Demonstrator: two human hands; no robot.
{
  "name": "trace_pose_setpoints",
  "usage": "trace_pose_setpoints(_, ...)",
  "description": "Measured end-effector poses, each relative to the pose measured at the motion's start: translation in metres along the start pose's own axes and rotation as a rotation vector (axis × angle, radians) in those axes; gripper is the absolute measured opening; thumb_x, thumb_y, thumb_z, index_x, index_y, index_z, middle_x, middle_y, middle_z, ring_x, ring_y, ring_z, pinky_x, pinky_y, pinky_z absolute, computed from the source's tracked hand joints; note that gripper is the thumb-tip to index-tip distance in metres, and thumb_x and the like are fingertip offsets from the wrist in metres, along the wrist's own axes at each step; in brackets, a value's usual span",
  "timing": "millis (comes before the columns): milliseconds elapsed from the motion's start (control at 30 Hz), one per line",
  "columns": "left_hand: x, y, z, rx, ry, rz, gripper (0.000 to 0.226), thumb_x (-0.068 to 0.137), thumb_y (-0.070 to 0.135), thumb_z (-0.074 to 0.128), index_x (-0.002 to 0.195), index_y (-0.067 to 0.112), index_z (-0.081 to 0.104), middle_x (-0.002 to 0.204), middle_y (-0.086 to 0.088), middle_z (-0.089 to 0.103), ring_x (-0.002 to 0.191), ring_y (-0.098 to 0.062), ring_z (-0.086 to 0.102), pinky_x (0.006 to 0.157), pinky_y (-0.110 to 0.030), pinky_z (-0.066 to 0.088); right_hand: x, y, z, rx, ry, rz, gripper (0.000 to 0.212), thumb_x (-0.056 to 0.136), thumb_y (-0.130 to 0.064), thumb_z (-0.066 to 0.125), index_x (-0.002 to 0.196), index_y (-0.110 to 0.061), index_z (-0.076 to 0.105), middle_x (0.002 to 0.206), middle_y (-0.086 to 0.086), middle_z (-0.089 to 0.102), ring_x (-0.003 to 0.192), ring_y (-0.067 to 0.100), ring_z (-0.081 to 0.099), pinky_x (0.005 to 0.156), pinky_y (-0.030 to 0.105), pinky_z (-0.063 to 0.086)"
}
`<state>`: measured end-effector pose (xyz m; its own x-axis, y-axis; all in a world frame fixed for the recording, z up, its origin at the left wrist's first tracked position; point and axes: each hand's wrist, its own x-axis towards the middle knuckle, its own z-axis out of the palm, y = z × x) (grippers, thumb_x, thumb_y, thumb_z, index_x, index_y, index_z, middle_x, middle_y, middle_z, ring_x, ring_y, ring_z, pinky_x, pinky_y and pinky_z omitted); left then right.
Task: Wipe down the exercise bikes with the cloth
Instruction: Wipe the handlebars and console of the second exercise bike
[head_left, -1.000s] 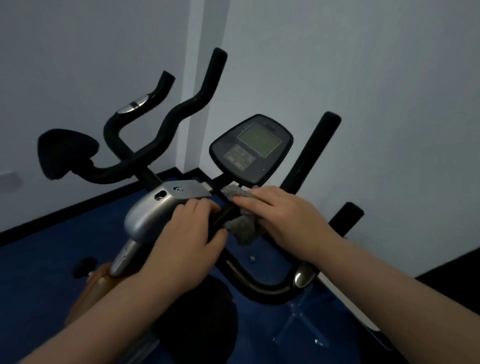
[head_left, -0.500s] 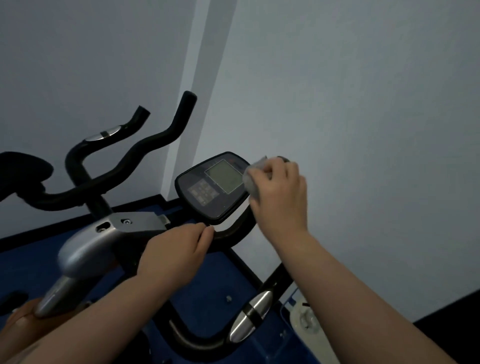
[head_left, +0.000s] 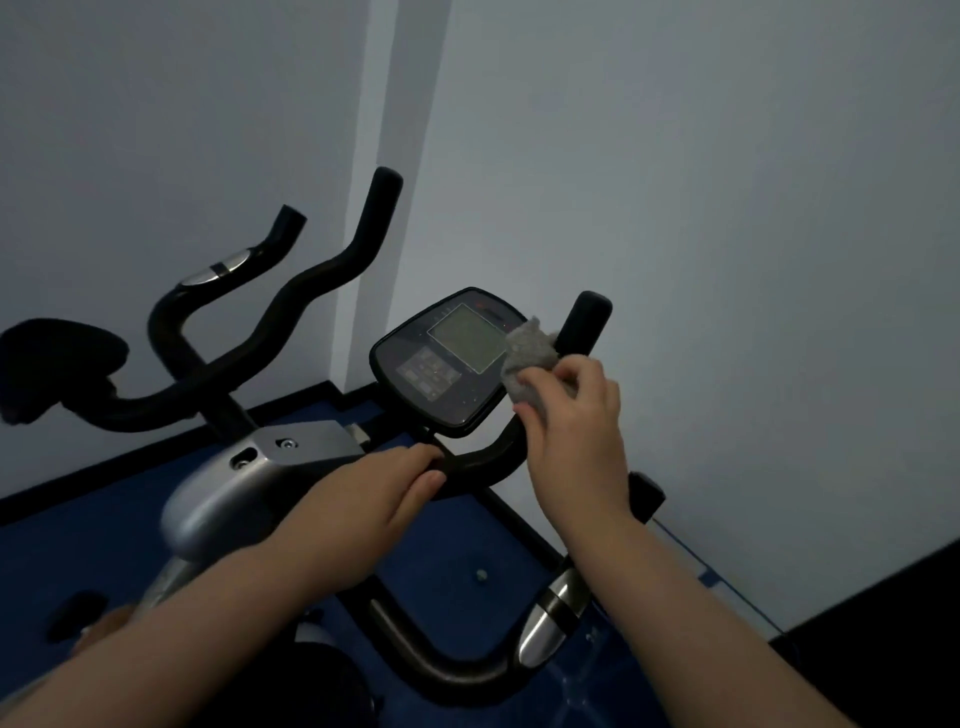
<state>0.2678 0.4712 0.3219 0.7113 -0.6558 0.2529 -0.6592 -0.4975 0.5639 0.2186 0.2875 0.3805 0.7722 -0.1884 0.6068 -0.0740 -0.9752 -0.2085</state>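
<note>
fuzzy grey cloth (head_left: 530, 358); glossy plastic console (head_left: 447, 364)

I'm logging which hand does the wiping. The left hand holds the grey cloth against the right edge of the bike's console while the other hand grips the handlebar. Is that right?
Not quite: the hands are swapped. The head view shows the right hand holding the grey cloth at the right edge of the console, while the left hand grips the handlebar.

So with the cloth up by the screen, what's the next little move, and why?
Probably sweep the cloth leftward across the screen. The right hand holds it bunched at the screen's right edge, most of the panel looks untouched, and the left hand grips the handlebar, steadying the bike.
</note>
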Motion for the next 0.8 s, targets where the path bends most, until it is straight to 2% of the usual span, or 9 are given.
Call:
trace_pose_setpoints(100,-0.002,-0.001,0.005,0.041,0.072,0.020,0.035,0.094,0.051,0.023,0.117,0.036,0.046,0.093,0.013,0.056,0.084,-0.006,0.054,0.071,-0.027,0.043,-0.012,-0.016,0.009,0.195,0.020,0.239,0.016,0.092,-0.012,0.057,0.104,-0.020,0.062,0.114,-0.001,0.041,0.103,0.017,0.045,0.076,0.023,0.044)
trace_pose_setpoints(233,-0.002,-0.002,0.007,0.033,0.124,0.021,0.037,0.092,0.053,0.025,0.115,0.036,0.049,0.090,0.013,0.056,0.080,-0.004,0.052,0.064,-0.023,0.035,-0.020,-0.024,-0.002,0.296,-0.134,0.170,0.017,0.090,-0.012,0.059,0.100,-0.026,0.058,0.106,-0.009,0.041,0.100,0.008,0.047,0.080,0.013,0.036)
trace_pose_setpoints(333,-0.005,-0.002,0.005,-0.017,0.139,0.019,0.038,0.091,0.052,0.029,0.115,0.033,0.052,0.090,0.014,0.058,0.081,-0.004,0.053,0.066,-0.024,0.037,0.004,-0.010,-0.014,0.215,-0.026,0.189,0.030,0.088,-0.010,0.060,0.114,-0.024,0.054,0.110,-0.003,0.044,0.105,0.013,0.048,0.083,0.020,0.040)
trace_pose_setpoints(467,-0.007,-0.004,0.002,-0.074,0.117,0.022,0.034,0.095,0.045,0.035,0.122,0.032,0.052,0.095,0.015,0.059,0.084,-0.002,0.052,0.071,-0.020,0.036,-0.020,-0.029,0.010,0.163,0.068,0.373,0.036,0.094,-0.013,0.053,0.130,-0.020,0.047,0.122,-0.001,0.041,0.108,0.018,0.049,0.086,0.030,0.048)
trace_pose_setpoints(500,-0.008,-0.005,0.001,-0.092,0.113,0.016,0.033,0.096,0.043,0.036,0.124,0.031,0.052,0.097,0.015,0.060,0.086,-0.002,0.052,0.072,-0.020,0.036,-0.034,-0.039,0.018,0.191,0.102,0.427,0.035,0.095,-0.015,0.051,0.130,-0.019,0.046,0.122,-0.003,0.040,0.105,0.016,0.051,0.084,0.027,0.048)
trace_pose_setpoints(567,-0.011,-0.007,0.001,-0.126,0.112,0.005,0.034,0.098,0.039,0.038,0.128,0.031,0.051,0.105,0.013,0.061,0.093,-0.003,0.054,0.076,-0.020,0.038,-0.059,-0.056,0.026,0.193,0.125,0.391,0.035,0.094,-0.014,0.052,0.129,-0.019,0.046,0.117,-0.008,0.037,0.096,0.011,0.053,0.078,0.021,0.049)
trace_pose_setpoints(633,-0.016,-0.008,0.002,-0.157,0.120,-0.005,0.036,0.098,0.036,0.039,0.133,0.029,0.049,0.113,0.013,0.060,0.099,-0.002,0.053,0.080,-0.019,0.038,-0.067,-0.058,0.024,0.210,0.043,0.290,0.035,0.094,-0.014,0.053,0.127,-0.022,0.047,0.114,-0.011,0.037,0.087,0.002,0.051,0.074,0.007,0.044)
trace_pose_setpoints(700,-0.021,-0.012,0.003,-0.182,0.129,-0.010,0.039,0.098,0.034,0.041,0.136,0.028,0.047,0.116,0.014,0.059,0.099,0.002,0.049,0.082,-0.017,0.036,-0.052,-0.047,0.012,0.230,-0.033,0.268,0.031,0.094,-0.015,0.053,0.124,-0.024,0.052,0.111,-0.012,0.038,0.083,-0.006,0.048,0.070,0.002,0.039)
trace_pose_setpoints(800,-0.024,-0.014,0.003,-0.220,0.150,-0.034,0.038,0.097,0.033,0.043,0.135,0.028,0.049,0.114,0.016,0.057,0.100,0.003,0.048,0.084,-0.018,0.036,-0.024,-0.031,0.002,0.163,0.031,0.340,0.029,0.096,-0.012,0.049,0.124,-0.019,0.054,0.112,-0.005,0.041,0.087,0.007,0.051,0.076,0.021,0.046)
